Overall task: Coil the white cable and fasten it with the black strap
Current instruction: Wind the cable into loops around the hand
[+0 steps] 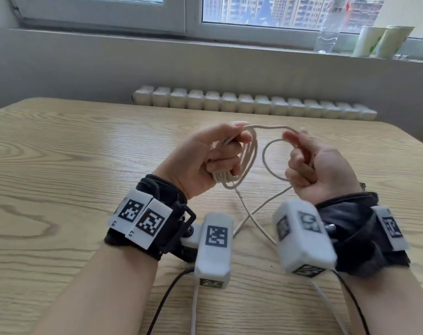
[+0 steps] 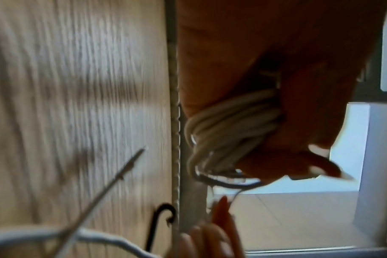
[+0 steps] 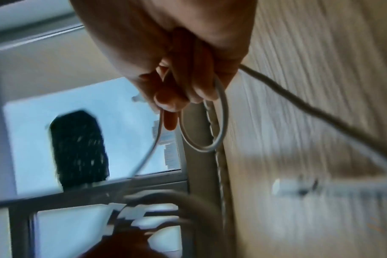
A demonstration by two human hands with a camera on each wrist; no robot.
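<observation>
My left hand point(image 1: 229, 151) is raised above the table and grips a coil of white cable point(image 1: 254, 153) of several turns, thumb on top; the left wrist view shows the bundle point(image 2: 227, 122) wrapped in the curled fingers point(image 2: 298, 122). A strand runs from the thumb across to my right hand point(image 1: 300, 153), which pinches one small loop point(image 1: 264, 155). That same loop point(image 3: 223, 125) hangs from the curled fingers point(image 3: 183, 83) in the right wrist view. Two loose tails point(image 1: 251, 216) cross on the table below. No black strap shows in the head view; a thin black curl point(image 2: 164, 214) cannot be identified.
The wooden table point(image 1: 84, 153) spreads wide to the left and right of my hands. A white radiator point(image 1: 254, 102) runs behind its far edge. A bottle point(image 1: 326, 32) and paper cups point(image 1: 384, 42) stand on the windowsill. Wrist camera leads point(image 1: 171, 298) trail toward me.
</observation>
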